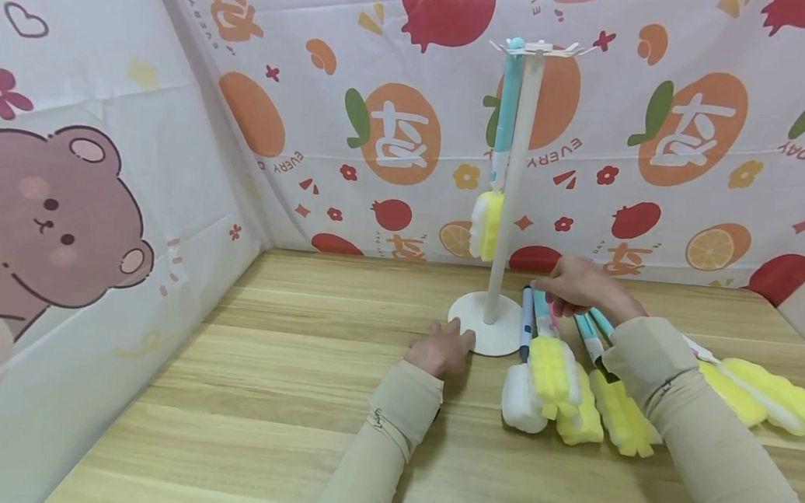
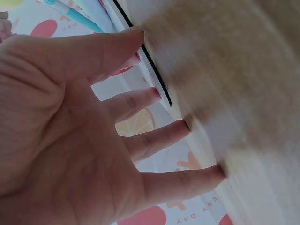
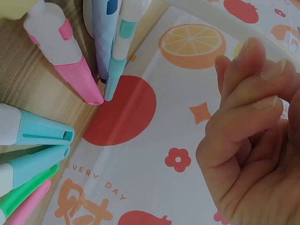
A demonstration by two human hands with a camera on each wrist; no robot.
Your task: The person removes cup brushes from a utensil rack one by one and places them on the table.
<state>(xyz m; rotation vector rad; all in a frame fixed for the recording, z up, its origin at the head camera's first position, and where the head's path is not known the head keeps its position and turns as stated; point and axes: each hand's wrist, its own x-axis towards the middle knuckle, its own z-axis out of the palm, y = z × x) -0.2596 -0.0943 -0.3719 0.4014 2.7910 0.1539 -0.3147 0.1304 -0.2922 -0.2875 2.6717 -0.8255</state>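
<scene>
A white rack (image 1: 513,173) stands upright on a round base (image 1: 468,311), with small hooks around its top. One sponge bottle brush with a teal handle (image 1: 506,111) hangs from it, yellow-white sponge (image 1: 486,225) down. My left hand (image 1: 441,350) rests its fingertips at the base's left front edge, fingers spread; in the left wrist view, some touch the tabletop. My right hand (image 1: 578,285) hovers over the handle ends of the lying bottle brushes. The right wrist view shows its fingers (image 3: 243,122) curled, holding nothing, apart from the pink handle (image 3: 79,82) and teal handle (image 3: 114,77).
Several bottle brushes lie fanned out right of the base, among them a white sponge (image 1: 525,400) with a dark blue handle (image 1: 527,322) and yellow sponges (image 1: 778,393) farther right. A patterned cloth (image 1: 391,212) hangs behind the wooden table (image 1: 282,368); a bear-print cloth (image 1: 69,212) borders the left.
</scene>
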